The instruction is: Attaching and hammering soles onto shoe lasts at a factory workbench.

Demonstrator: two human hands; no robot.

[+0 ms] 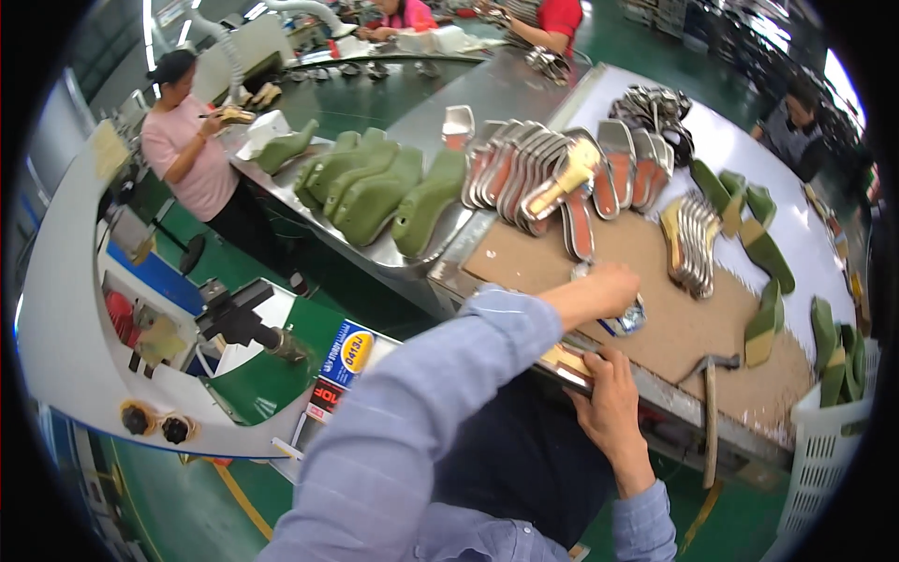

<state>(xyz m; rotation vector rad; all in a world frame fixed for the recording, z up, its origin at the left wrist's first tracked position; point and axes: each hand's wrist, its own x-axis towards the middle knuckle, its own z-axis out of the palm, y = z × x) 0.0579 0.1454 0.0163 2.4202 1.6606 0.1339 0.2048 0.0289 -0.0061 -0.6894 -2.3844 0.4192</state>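
My left hand [609, 292] reaches across the bench with its fingers closed, over a small blue and white tin [626, 320]. What those fingers grip is hidden. At the bench's near edge my right hand [611, 403] is closed on a tan shoe sole piece with a metallic rim [568, 363], thumb and fingers along its end. Beyond the left hand lie overlapping silver-edged soles with red-brown faces [506, 173]; a yellowish one [573, 178] rests on top. One red-brown sole [578, 228] points toward the left hand.
A hammer [710, 421] hangs over the bench's front edge. Green shoe lasts [375, 192] stand on the metal table at left; more green pieces [768, 253] and stacked soles [690, 244] lie right. A white basket [824, 459] stands far right, a machine [239, 314] left. Co-workers [192, 140] are behind.
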